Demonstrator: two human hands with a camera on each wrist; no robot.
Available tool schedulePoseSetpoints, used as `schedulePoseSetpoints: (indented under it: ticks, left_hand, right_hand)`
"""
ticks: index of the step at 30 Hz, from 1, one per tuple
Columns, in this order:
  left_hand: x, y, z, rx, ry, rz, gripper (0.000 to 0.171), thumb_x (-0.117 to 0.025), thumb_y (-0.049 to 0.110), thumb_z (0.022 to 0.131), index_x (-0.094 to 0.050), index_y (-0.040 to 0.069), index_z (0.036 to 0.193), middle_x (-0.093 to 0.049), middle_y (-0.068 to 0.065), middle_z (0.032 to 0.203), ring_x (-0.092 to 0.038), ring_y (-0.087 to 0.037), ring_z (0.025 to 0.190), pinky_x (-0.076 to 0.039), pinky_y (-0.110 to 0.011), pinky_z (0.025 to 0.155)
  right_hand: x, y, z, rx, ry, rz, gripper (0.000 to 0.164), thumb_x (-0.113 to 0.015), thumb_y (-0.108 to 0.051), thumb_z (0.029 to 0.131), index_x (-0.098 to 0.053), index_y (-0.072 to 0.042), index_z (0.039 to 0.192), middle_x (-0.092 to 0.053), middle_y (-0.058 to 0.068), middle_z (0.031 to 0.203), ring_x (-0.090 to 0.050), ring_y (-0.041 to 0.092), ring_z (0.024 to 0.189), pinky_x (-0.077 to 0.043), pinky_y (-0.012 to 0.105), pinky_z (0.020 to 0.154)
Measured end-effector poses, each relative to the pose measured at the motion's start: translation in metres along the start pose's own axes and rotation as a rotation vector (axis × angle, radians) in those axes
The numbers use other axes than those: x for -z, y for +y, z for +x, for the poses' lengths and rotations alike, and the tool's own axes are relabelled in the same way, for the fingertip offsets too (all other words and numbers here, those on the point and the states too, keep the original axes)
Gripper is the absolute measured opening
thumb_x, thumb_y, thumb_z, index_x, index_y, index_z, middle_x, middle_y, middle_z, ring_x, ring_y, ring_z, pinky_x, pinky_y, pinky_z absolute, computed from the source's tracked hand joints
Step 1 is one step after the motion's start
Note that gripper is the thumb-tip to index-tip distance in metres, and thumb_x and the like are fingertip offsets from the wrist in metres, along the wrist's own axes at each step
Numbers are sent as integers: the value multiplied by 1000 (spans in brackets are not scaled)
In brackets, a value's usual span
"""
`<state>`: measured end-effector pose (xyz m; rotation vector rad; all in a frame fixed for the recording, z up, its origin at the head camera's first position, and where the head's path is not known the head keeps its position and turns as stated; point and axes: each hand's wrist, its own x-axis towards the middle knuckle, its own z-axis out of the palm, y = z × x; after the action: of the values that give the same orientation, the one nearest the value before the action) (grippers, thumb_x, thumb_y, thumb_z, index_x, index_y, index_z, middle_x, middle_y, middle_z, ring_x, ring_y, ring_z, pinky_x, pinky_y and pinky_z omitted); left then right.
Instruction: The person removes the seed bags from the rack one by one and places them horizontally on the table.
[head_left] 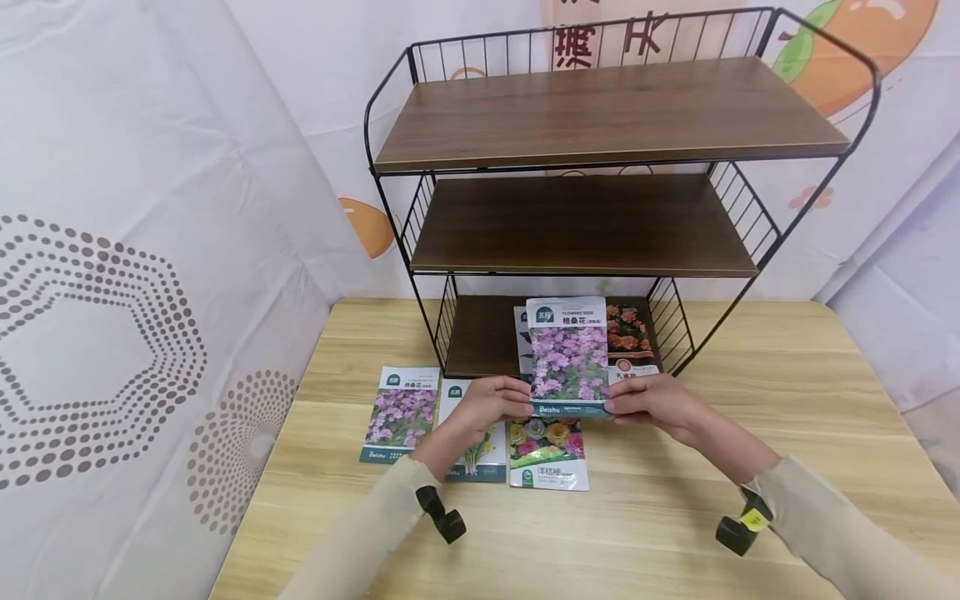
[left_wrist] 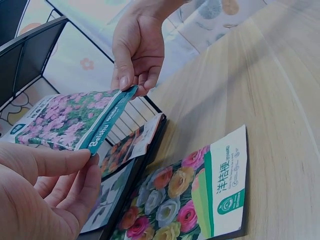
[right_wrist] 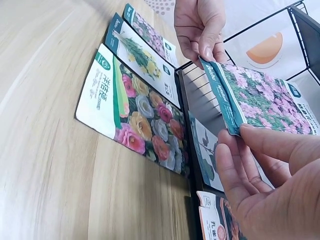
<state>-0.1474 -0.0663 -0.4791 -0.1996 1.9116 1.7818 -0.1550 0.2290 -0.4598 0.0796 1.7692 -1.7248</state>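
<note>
Packet (head_left: 568, 358) at bottom shelf (head_left: 483, 337)
Left hand (head_left: 492, 406), right hand (head_left: 654, 402) pinch lower corners (placing, apparently); next needs level lowering.

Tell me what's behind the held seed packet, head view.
Behind the pink-flower packet, a leafy packet and an orange-flower packet show on the bottom shelf, a lisianthus packet below. Their covered parts cannot be seen.

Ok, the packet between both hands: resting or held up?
Held up: left hand and right hand pinch the packet at its near corners above the bottom shelf.
</note>
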Motion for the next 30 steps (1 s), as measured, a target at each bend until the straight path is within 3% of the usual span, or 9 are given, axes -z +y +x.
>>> schedulePoseSetpoints:
  ticks: [22,30]
  left_hand:
    - [-22,-1,6,61,48,15,22,-78,4,87,-76,10,109,-79,-4,100,-74,-12,89,-62,-34,95]
    - [-31,-2,7,48,47,31,22,-79,4,87,-76,9,108,-79,-4,100,-74,-13,89,-62,-36,95]
  right_hand:
    - [15,5,-13,-9,-6,-41,16,-67,-1,95,-71,3,110,-74,-2,91,-74,10,86,-65,31,89]
    - [22,7,-18,-18,-21,-58,18,-67,-2,96,-71,5,112,-74,-1,92,-73,10,86,-65,31,88]
